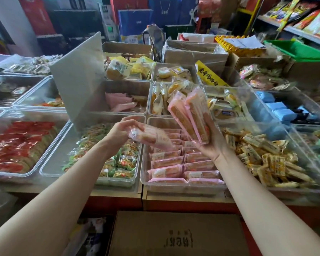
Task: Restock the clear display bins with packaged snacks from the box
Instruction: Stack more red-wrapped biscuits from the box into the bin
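Left hand has its grip pinched on one pink snack pack, right hand grips a fanned stack of spares, both just above the clear bin — presumably a feed-and-place setup to keep its pink rows neat. Box sits below the bin, printing unreadable; yellow sign behind the bin carries Chinese characters.

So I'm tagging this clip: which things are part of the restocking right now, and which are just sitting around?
In the job:
left hand holding one pink pack
right hand holding a pink stack
pink bin
box

Lying about:
red packs
green packs
yellow bars
blue packs
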A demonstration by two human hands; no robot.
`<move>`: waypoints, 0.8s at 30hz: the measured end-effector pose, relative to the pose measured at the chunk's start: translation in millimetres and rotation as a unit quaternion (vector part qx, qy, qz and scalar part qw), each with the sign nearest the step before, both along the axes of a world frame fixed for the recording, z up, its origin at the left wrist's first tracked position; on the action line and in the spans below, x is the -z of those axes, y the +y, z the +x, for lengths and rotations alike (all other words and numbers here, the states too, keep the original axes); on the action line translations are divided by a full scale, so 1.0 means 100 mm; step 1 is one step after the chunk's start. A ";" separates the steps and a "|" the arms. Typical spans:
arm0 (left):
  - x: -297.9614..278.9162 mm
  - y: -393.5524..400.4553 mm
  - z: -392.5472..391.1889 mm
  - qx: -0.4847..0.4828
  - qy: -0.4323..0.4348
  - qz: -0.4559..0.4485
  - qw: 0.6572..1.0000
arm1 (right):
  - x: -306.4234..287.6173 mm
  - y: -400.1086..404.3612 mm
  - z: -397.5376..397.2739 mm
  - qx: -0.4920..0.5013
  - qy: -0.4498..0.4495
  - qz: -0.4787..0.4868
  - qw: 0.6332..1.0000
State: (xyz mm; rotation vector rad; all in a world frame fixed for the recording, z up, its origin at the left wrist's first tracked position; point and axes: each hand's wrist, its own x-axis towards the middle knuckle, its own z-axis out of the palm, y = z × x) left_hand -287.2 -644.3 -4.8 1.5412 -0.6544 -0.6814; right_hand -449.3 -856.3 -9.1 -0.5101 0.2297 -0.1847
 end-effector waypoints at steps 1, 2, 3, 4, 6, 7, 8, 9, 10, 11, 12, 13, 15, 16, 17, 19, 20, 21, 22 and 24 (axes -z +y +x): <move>0.00 0.00 -0.01 -0.012 -0.007 -0.010 1.000 | 0.03 -0.01 0.00 -0.005 -0.011 0.012 1.000; -0.01 0.00 -0.04 -0.018 -0.013 -0.020 1.000 | 0.04 0.00 0.01 -0.014 -0.028 0.021 0.999; -0.03 0.00 -0.05 -0.014 -0.023 -0.025 0.999 | 0.04 0.03 0.01 -0.019 -0.039 0.015 0.999; -0.04 -0.01 -0.05 -0.009 -0.038 -0.025 0.999 | 0.05 0.04 0.02 -0.024 -0.037 0.000 0.999; -0.08 -0.06 -0.07 0.014 -0.081 -0.018 0.996 | 0.07 0.10 0.06 -0.036 -0.007 -0.027 0.999; -0.11 -0.09 -0.09 0.024 -0.101 -0.015 0.994 | 0.09 0.13 0.09 -0.054 0.019 -0.030 0.998; -0.12 -0.12 -0.11 0.033 -0.117 -0.012 0.993 | 0.12 0.15 0.14 -0.083 0.043 -0.036 0.995; -0.13 -0.15 -0.12 0.038 -0.121 -0.009 0.992 | 0.16 0.17 0.17 -0.109 0.062 -0.046 0.991; -0.12 -0.17 -0.13 0.036 -0.117 -0.009 0.992 | 0.18 0.20 0.20 -0.130 0.067 -0.053 0.988; -0.09 -0.18 -0.14 0.028 -0.104 -0.013 0.994 | 0.22 0.21 0.22 -0.141 0.067 -0.053 0.986; -0.05 -0.18 -0.13 0.015 -0.082 -0.016 0.996 | 0.26 0.22 0.23 -0.149 0.064 -0.053 0.985; -0.01 -0.19 -0.12 0.003 -0.051 -0.021 0.998 | 0.27 0.22 0.24 -0.149 0.065 -0.063 0.985; 0.05 -0.19 -0.11 -0.013 0.000 -0.029 0.999 | 0.30 0.22 0.25 -0.144 0.077 -0.070 0.984; 0.06 -0.19 -0.12 -0.021 0.024 -0.039 0.999 | 0.31 0.20 0.25 -0.138 0.080 -0.068 0.985; 0.06 -0.21 -0.13 -0.032 0.057 -0.062 0.996 | 0.33 0.19 0.26 -0.129 0.071 -0.061 0.987; 0.01 -0.29 -0.13 -0.073 0.143 -0.118 0.980 | 0.38 0.18 0.29 -0.117 0.040 -0.030 0.992; -0.01 -0.35 -0.13 -0.091 0.171 -0.138 0.971 | 0.38 0.18 0.31 -0.109 0.029 -0.024 0.993; -0.04 -0.42 -0.14 -0.099 0.179 -0.141 0.969 | 0.36 0.17 0.34 -0.101 0.025 -0.032 0.994; -0.07 -0.49 -0.14 -0.102 0.175 -0.138 0.969 | 0.30 0.15 0.38 -0.098 0.023 -0.049 0.994; -0.14 -0.61 -0.09 -0.104 0.163 -0.144 0.970 | 0.14 0.07 0.46 -0.083 0.037 -0.114 0.989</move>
